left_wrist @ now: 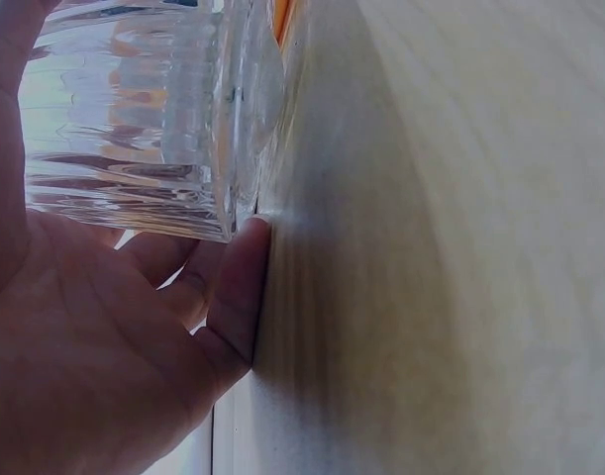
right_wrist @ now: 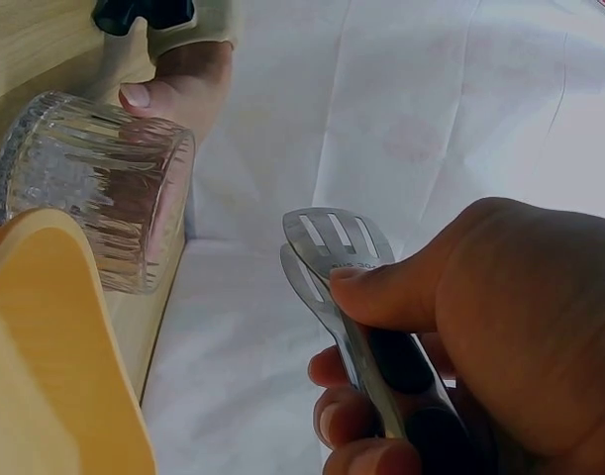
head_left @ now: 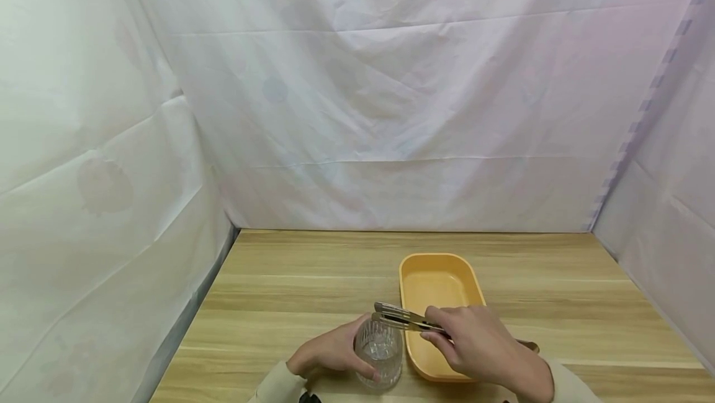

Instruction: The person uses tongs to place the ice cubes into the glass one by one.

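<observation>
A clear ribbed glass (head_left: 382, 356) stands upright on the wooden table, left of a yellow tray (head_left: 438, 286). My left hand (head_left: 335, 350) grips the glass from its left side, thumb at the front; in the left wrist view its little finger lies low by the glass base. Metal tongs (right_wrist: 337, 242) with slotted tips and dark grips are in my right hand (head_left: 483, 341). The tips hover over the glass rim, slightly apart, with nothing seen between them. Whether the clear texture at the glass bottom is contents or just its patterned base, I cannot tell.
The wooden table (head_left: 313, 266) reaches back to a hanging white cloth (head_left: 357, 142). More cloth closes off the left and right sides. The tray's near right part is hidden under my right hand.
</observation>
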`<state>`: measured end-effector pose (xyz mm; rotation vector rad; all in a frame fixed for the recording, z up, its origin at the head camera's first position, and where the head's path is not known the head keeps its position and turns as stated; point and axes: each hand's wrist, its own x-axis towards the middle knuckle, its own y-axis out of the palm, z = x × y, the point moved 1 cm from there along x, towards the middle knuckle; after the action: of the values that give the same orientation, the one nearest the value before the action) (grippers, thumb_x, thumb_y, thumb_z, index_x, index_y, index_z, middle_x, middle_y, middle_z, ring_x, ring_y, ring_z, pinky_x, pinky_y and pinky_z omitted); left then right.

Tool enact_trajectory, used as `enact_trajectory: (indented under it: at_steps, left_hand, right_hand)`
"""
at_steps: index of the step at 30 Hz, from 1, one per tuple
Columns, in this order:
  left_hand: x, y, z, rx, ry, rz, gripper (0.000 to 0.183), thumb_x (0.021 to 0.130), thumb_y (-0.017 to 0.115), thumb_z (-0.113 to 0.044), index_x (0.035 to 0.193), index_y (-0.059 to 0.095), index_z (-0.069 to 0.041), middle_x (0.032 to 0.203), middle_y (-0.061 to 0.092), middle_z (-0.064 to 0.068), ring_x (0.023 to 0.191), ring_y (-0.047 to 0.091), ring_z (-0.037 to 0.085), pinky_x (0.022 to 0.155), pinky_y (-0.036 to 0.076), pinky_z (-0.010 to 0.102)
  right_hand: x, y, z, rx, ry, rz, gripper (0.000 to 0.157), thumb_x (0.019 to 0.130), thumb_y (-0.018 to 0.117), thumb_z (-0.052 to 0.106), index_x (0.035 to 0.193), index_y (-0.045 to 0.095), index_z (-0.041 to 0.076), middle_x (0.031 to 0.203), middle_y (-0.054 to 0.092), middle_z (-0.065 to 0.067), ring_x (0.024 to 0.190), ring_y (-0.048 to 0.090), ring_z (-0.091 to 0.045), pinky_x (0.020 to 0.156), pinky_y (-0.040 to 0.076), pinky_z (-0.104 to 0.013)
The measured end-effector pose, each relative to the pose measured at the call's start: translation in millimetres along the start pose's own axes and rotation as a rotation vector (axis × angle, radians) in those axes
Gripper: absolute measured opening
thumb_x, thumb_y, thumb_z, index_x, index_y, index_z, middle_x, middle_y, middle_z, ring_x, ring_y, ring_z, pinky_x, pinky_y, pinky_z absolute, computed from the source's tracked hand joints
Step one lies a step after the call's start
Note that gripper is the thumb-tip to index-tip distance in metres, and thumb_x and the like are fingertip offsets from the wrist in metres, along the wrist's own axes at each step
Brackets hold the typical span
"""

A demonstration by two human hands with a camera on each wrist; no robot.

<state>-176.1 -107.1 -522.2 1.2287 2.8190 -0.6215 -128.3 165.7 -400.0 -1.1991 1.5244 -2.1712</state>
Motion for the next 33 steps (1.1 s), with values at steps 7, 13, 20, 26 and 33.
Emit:
enact_trajectory:
  at_steps: [7, 13, 20, 26, 33]
  left_hand:
    - [0.2, 0.2, -0.4, 0.018, 0.012, 0.003, 0.091, 0.071, 0.09, -0.024, 0.143, 0.038, -0.037, 0.13, 0.054, -0.013, 0.122, 0.049, 0.007, 0.105, 0.037, 0.029]
    - [1.3, 0.2, 0.6, 0.012, 0.019, 0.015, 0.081, 0.071, 0.09, -0.024, 0.137, 0.043, -0.034, 0.127, 0.056, -0.012, 0.119, 0.051, 0.007, 0.102, 0.039, 0.029]
    - [2.4, 0.5, 1.1, -0.027, 0.025, 0.032, 0.082, 0.072, 0.089, -0.021, 0.138, 0.043, -0.035, 0.131, 0.054, -0.012, 0.124, 0.049, 0.008, 0.105, 0.037, 0.029]
    - [1.4, 0.1, -0.9, -0.016, 0.042, 0.018, 0.08, 0.072, 0.09, -0.02, 0.137, 0.044, -0.03, 0.128, 0.056, -0.009, 0.121, 0.051, 0.009, 0.103, 0.038, 0.029]
    - [-2.4, 0.7, -1.3, 0.017, 0.014, -0.015, 0.081, 0.07, 0.091, -0.025, 0.135, 0.043, -0.033, 0.126, 0.055, -0.011, 0.12, 0.051, 0.008, 0.103, 0.038, 0.029]
  right_hand:
    - [-0.3, -4.1, -0.8, 0.009, 0.015, 0.022, 0.031, 0.085, 0.076, 0.033, 0.077, 0.046, 0.028, 0.063, 0.027, 0.025, 0.051, 0.025, 0.007, 0.044, 0.017, -0.014]
    - [-2.3, -6.8, -2.4, 0.03, 0.063, 0.066, 0.025, 0.089, 0.072, 0.036, 0.083, 0.049, 0.027, 0.065, 0.03, 0.025, 0.051, 0.026, 0.007, 0.044, 0.021, -0.015]
    - [-9.0, -8.0, -7.8, 0.088, 0.186, 0.113, 0.023, 0.093, 0.067, 0.041, 0.101, 0.056, 0.023, 0.068, 0.04, 0.022, 0.05, 0.03, 0.007, 0.043, 0.028, -0.017]
    - [-14.0, -13.8, -19.7, 0.151, 0.334, 0.114, 0.031, 0.092, 0.068, 0.041, 0.107, 0.057, 0.016, 0.062, 0.038, 0.016, 0.045, 0.029, 0.005, 0.039, 0.029, -0.018]
    - [-22.5, -22.5, -44.9, 0.215, 0.513, 0.121, 0.038, 0.094, 0.068, 0.032, 0.113, 0.056, 0.001, 0.063, 0.047, 0.01, 0.045, 0.038, 0.0, 0.04, 0.036, -0.021]
